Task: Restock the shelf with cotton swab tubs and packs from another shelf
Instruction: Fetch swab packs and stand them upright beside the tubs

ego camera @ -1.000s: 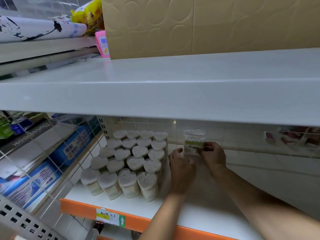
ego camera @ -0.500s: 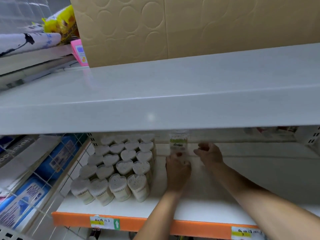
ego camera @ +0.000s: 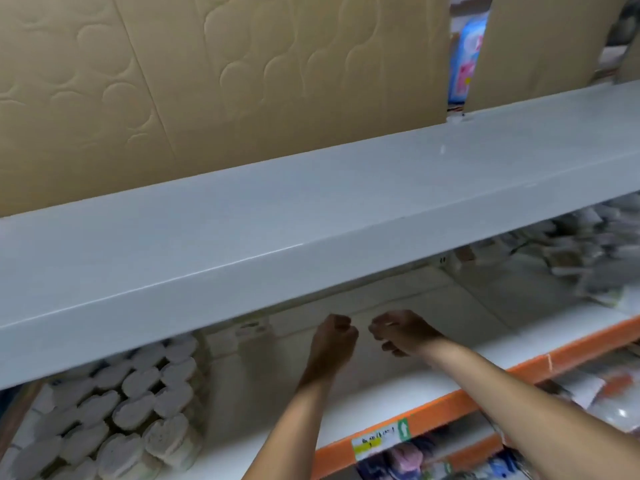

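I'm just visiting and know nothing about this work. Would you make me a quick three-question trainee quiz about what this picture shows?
1. True or false: the heart-topped cotton swab tubs stand on the shelf to the left of both hands.
2. What colour is the front edge of that shelf? A) blue B) orange C) green
3. Fill in: the left hand and right hand hold ____.

Key
1. True
2. B
3. Nothing; both have curled fingers and hold no tub or pack.
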The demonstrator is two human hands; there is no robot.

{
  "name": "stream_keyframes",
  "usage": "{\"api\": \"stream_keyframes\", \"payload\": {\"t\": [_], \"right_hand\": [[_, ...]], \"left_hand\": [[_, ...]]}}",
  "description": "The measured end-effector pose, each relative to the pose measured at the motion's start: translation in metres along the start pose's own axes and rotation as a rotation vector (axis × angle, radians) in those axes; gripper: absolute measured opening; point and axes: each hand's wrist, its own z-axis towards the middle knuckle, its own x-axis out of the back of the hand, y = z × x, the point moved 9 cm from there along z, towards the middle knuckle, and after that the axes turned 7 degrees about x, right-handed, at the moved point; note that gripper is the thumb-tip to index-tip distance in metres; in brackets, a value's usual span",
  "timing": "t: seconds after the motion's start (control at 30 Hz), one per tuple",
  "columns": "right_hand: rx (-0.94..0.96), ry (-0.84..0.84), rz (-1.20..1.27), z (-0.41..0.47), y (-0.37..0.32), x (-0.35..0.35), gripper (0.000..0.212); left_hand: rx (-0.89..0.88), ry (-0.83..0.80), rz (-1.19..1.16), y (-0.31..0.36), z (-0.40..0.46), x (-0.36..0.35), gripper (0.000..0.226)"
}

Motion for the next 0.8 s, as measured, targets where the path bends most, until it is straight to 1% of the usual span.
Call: {"api": "stream_keyframes", "payload": {"t": [0.1, 0.23, 0.33, 0.4, 0.43, 0.47, 0.5, 0.6, 0.7, 0.8], "right_hand": [[-0.028, 0.057, -0.018, -0.021, 0.019, 0.043, 0.015], [-0.066, 0.142, 0.089, -0.049, 0.049, 0.1, 0.014], [-0.093, 0.179, 0.104, -0.074, 0.072, 0.142, 0.016], [-0.12, 0.217, 0.102, -0.09, 0.087, 0.172, 0.02], [-0.132, 0.245, 0.111, -0.099, 0.094, 0.187, 0.019], [-0.14, 0.27, 0.127, -0.106, 0.099, 0.203, 0.017], [-0.145, 0.291, 0.153, -0.113, 0.104, 0.217, 0.017], [-0.16, 0.337, 0.221, -0.134, 0.117, 0.256, 0.016], [-0.162, 0.353, 0.225, -0.154, 0.132, 0.29, 0.022], [-0.172, 0.348, 0.224, -0.174, 0.151, 0.319, 0.023]], "left_hand": [[-0.009, -0.078, -0.003, 0.023, -0.007, -0.041, 0.03], [-0.048, -0.172, 0.007, 0.058, -0.025, -0.099, 0.024], [-0.071, -0.238, 0.006, 0.085, -0.045, -0.141, 0.026], [-0.081, -0.273, 0.006, 0.104, -0.06, -0.168, 0.015], [-0.102, -0.288, 0.01, 0.115, -0.067, -0.182, 0.013], [-0.114, -0.305, 0.017, 0.124, -0.073, -0.196, 0.019], [-0.112, -0.319, 0.01, 0.132, -0.08, -0.209, 0.021], [-0.082, -0.355, -0.056, 0.149, -0.094, -0.25, 0.012], [-0.057, -0.384, -0.094, 0.161, -0.107, -0.292, 0.011], [-0.035, -0.414, -0.099, 0.17, -0.123, -0.329, 0.015]]}}
